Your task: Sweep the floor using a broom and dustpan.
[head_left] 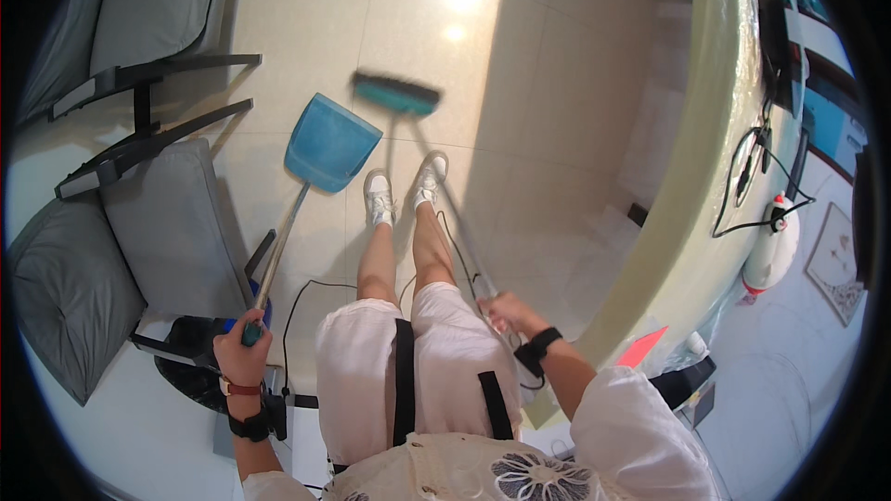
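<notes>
My left hand point(243, 349) is closed round the handle end of a long-handled dustpan. The blue pan of the dustpan point(331, 143) rests on the tiled floor, ahead and to the left of my feet. With fingers wrapped round its pole, my right hand point(512, 314) holds a broom. The broom's teal head with dark bristles point(397, 93) is to the right of the pan and a little farther off, beyond my shoes. The head is smeared by motion. Any dirt on the floor or in the pan is too small to make out.
Grey cushioned chairs point(172, 232) with black arms line the left side. A pale, film-covered counter point(682, 176) curves along the right, with a black cable point(742, 186) and a white bottle-shaped thing point(772, 246) on it. Thin black cables point(288, 315) trail near my legs.
</notes>
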A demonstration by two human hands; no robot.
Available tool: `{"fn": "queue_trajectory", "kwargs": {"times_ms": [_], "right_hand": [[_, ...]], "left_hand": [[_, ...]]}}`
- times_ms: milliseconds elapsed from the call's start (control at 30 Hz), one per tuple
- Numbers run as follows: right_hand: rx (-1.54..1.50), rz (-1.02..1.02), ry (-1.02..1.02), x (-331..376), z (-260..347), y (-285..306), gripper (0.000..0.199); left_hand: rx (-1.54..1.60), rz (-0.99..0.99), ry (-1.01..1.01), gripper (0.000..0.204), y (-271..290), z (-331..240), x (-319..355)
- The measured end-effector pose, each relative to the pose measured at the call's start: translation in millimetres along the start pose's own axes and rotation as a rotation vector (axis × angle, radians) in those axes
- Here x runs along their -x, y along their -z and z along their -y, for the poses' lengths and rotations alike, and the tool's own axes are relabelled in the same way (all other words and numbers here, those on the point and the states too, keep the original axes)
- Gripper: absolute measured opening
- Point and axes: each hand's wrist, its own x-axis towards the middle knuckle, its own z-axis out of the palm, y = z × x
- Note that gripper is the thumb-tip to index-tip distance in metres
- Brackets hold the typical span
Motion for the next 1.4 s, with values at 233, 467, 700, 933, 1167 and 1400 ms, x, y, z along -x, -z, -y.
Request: {"fn": "queue_trajectory", "kwargs": {"times_ms": [233,467,700,933,1167,1400], "right_hand": [[0.166,-0.095,0.083,66.0,58.4,11.9,0.037],[0.291,-0.343,0.679,-7.5,240.5,66.3,0.038],[0.537,-0.279,0.341,-31.6,89.7,-6.3,0.031],[0.393,0.028,0.018,51.0,40.9,-7.4,0.032],[0.73,-0.306,0.606,40.2,235.3,-34.9,0.039],[0.66,0.041,0.945,-60.9,288.8,-48.1,0.029]], "left_hand": [[-0.024,-0.039,-0.028,0.021,-6.4,15.5,11.1],[0.103,-0.067,0.09,0.018,-28.7,10.0,46.5],[0.128,-0.167,0.095,0.019,-35.6,29.2,53.7],[0.168,-0.197,0.066,0.014,-35.6,42.2,58.0],[0.173,-0.188,0.234,0.02,-49.4,54.7,108.4],[0.174,-0.197,0.32,0.016,-66.5,59.4,111.1]]}}
